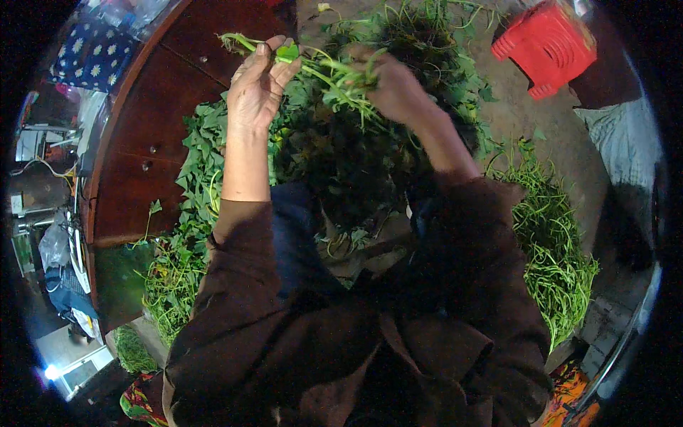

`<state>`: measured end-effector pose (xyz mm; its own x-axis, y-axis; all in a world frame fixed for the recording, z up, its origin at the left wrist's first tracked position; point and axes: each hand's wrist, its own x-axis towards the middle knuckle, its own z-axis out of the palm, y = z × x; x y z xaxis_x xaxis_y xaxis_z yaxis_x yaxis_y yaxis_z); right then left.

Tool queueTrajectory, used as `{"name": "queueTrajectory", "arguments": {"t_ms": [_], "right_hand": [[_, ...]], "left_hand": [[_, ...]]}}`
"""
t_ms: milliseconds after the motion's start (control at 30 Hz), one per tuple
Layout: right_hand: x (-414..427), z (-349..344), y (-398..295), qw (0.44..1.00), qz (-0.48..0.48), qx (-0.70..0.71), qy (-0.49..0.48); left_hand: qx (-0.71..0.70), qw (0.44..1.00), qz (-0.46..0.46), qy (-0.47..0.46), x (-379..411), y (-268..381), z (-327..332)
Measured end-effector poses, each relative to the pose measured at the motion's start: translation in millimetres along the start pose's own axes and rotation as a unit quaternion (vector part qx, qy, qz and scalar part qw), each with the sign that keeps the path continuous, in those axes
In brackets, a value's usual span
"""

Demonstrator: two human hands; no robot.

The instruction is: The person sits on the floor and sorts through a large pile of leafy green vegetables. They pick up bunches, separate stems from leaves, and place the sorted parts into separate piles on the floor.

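Note:
My left hand (261, 80) holds a green leafy stem (240, 40) between thumb and fingers, its frayed end pointing left and a small bright leaf at the fingertips. To the right, my right hand (381, 80), blurred, grips a loose bunch of green stems (349, 93). Below and between both hands spreads a heap of leafy vines (341, 144), dark in shadow at its middle. More broad green leaves (200, 144) lie beside my left forearm. A long pile of thin green stems (555, 256) lies on the floor beyond my right sleeve.
A red plastic stool (549, 48) lies at the upper right on the concrete floor (507, 112). Dark red wooden furniture (139, 187) stands along the left. A pale sack (619, 139) is at the right edge. A green bundle (133, 349) lies at the lower left.

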<state>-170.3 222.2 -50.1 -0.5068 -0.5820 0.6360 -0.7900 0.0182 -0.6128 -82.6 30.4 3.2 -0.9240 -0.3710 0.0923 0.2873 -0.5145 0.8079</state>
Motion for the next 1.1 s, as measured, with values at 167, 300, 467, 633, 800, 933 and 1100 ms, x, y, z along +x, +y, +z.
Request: {"name": "queueTrajectory", "arguments": {"t_ms": [167,300,467,633,800,933,1100], "right_hand": [[5.8,5.1,-3.7,0.96,0.247,-0.08,-0.106],[11.6,-6.6,-10.4,0.95,0.245,-0.182,-0.061],[15.6,-7.7,-9.5,0.943,0.296,-0.15,0.031],[12.4,-1.0,-7.2,0.959,0.223,-0.173,-0.003],[10.6,-5.7,-9.1,0.958,0.225,-0.178,-0.017],[14.1,-7.8,-26.8,0.946,0.315,-0.07,-0.034],[15.0,8.9,-53.2,0.931,0.335,-0.125,-0.069]], "left_hand": [[0.019,1.0,0.019,0.006,0.1,-6.7,12.4],[0.221,0.969,-0.009,0.115,-14.4,-35.5,17.5],[0.337,0.92,0.171,0.104,-19.2,-58.0,29.0],[0.24,0.97,-0.024,0.018,-16.4,-61.3,30.7],[0.353,0.936,0.005,0.004,-18.2,-60.7,32.7],[0.351,0.933,0.069,0.043,-10.9,-68.9,24.9],[0.439,0.872,0.19,0.106,1.5,-84.8,8.8]]}}
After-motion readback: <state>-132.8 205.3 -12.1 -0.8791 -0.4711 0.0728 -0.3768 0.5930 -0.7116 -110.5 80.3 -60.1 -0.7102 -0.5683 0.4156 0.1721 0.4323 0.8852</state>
